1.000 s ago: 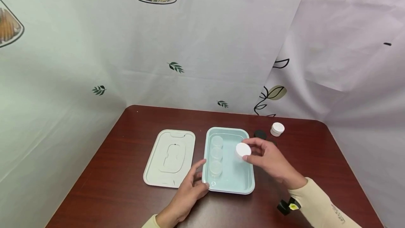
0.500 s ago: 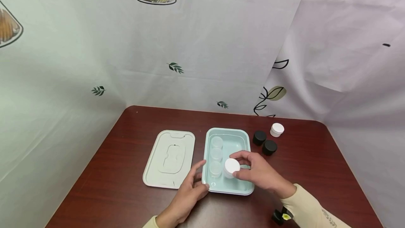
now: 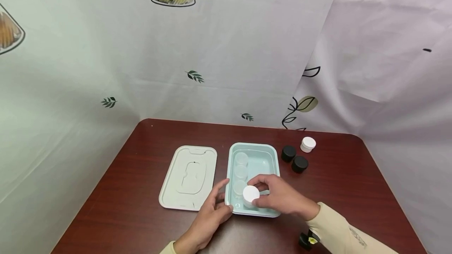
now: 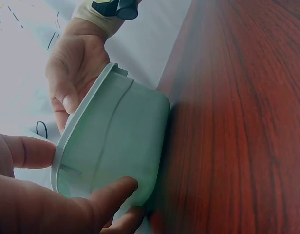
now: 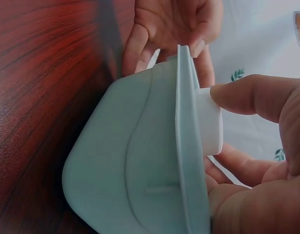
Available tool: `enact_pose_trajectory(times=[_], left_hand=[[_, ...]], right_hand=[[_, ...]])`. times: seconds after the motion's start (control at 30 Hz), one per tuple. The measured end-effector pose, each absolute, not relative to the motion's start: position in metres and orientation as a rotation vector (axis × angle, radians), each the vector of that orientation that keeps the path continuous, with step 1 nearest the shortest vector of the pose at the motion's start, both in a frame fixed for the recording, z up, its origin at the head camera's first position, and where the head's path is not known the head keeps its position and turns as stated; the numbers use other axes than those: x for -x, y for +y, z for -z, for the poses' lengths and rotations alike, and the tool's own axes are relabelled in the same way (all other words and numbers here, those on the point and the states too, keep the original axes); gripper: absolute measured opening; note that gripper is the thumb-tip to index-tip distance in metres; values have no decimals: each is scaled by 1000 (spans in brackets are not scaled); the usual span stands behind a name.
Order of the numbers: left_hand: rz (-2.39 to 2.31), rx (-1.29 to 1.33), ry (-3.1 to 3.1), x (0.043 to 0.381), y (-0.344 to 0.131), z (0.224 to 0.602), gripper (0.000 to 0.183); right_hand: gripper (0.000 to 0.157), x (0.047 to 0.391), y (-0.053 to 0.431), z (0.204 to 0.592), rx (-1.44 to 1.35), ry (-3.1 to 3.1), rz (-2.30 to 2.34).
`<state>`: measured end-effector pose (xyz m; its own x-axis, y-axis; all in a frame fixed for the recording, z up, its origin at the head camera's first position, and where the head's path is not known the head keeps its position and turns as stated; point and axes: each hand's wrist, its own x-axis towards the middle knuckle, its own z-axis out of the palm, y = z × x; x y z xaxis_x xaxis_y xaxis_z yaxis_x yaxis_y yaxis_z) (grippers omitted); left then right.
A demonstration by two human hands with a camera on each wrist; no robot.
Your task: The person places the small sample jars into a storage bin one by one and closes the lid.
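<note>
Since half a second ago, the white jar (image 3: pixel 251 193) has moved nearer and leftward, to the near left part of the tray (image 3: pixel 263 162). My left grip (image 3: pixel 211 211), fingers spread, touches this corner and should keep it steady. My right grip (image 3: pixel 282 196) pinches the jar, better kept upright and clear of the translucent pots (image 3: pixel 241 172). Its base is hidden; whether it stands, I cannot tell. The pots' contents are also unclear.

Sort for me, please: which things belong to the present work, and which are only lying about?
In use:
white jar, held by right hand
blue tray, touched by left hand
three clear containers in it

Apparently lying about:
two black containers
another white jar
pale flat lid
</note>
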<state>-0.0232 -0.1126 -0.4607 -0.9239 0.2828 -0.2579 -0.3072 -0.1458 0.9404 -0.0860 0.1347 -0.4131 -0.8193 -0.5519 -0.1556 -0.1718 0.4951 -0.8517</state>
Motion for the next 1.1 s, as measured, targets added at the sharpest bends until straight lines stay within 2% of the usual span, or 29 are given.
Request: enact_pose_trajectory(times=[0.77, 1.1], left_hand=[[-2133, 18, 1744, 24, -112, 461, 78], [-2122, 16, 1746, 24, -112, 461, 78]], right_hand=[[34, 90, 121, 416, 701, 2342, 1122], [36, 95, 115, 418, 673, 2265, 1104]])
